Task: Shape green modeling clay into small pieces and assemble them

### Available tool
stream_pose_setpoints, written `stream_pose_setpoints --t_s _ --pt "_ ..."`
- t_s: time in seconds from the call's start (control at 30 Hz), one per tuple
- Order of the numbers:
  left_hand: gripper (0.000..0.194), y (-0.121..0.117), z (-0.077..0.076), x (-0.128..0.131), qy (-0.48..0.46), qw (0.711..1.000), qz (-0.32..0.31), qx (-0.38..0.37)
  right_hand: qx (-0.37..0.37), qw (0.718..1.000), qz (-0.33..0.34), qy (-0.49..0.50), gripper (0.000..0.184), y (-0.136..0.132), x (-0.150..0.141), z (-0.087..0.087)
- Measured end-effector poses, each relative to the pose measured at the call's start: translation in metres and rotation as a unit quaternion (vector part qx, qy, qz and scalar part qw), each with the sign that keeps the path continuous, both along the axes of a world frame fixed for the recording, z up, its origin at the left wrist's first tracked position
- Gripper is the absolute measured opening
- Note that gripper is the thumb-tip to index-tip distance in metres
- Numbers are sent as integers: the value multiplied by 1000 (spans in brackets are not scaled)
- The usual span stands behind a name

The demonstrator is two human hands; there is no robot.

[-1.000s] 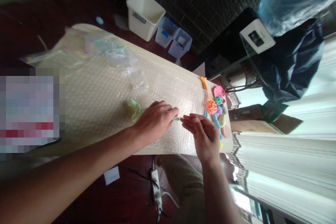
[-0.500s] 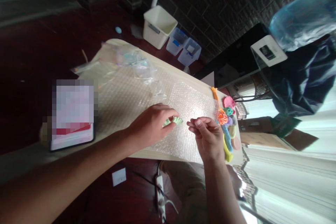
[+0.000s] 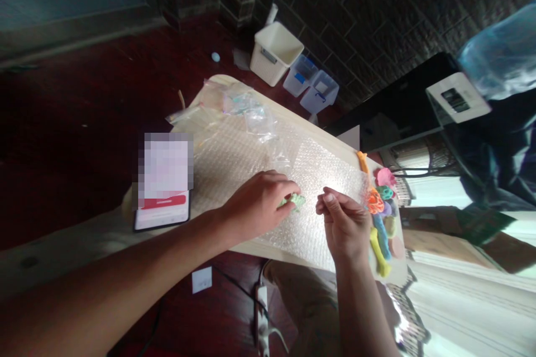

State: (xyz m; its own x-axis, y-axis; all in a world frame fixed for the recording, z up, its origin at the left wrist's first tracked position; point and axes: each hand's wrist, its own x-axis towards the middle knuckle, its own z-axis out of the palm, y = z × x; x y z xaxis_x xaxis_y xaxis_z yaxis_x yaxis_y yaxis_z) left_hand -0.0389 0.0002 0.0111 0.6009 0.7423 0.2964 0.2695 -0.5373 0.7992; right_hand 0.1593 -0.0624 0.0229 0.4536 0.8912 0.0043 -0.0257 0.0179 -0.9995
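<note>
My left hand is closed on a light green lump of modelling clay with a bumpy surface, part of it hidden by the fingers. A short gap to the right, my right hand is held in a pinch, thumb against fingertips; whatever may be between them is too small to make out. Below both hands lies clear bubble wrap on the table. Beyond my right hand sit coloured clay pieces: an orange openwork one, a pink one, a yellow stick and a blue stick.
A phone or tablet with a blurred screen stands at the table's left end. Clear plastic bags lie along the far side. On the floor are a white bin, two clear boxes and a power strip.
The whole view has shifted, so the table and things appear further right. Both hands keep nearly the same pose, the left still holding the green clay.
</note>
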Motion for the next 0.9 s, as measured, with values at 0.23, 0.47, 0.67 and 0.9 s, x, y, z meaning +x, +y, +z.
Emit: stream_pose_setpoints --t_s 0.23,0.47,0.67,0.9 --pt "11 2 0 3 -1 1000 -2 -8 -14 999 17 -43 11 -5 2 0" --pt "20 3 5 9 -31 996 32 -75 -16 1000 14 -19 14 -10 12 0" --pt "24 4 -4 22 -118 970 37 -209 -45 999 14 12 21 -18 19 0" --pt "25 2 -3 40 -220 890 1 -400 -55 998 25 15 12 -27 25 8"
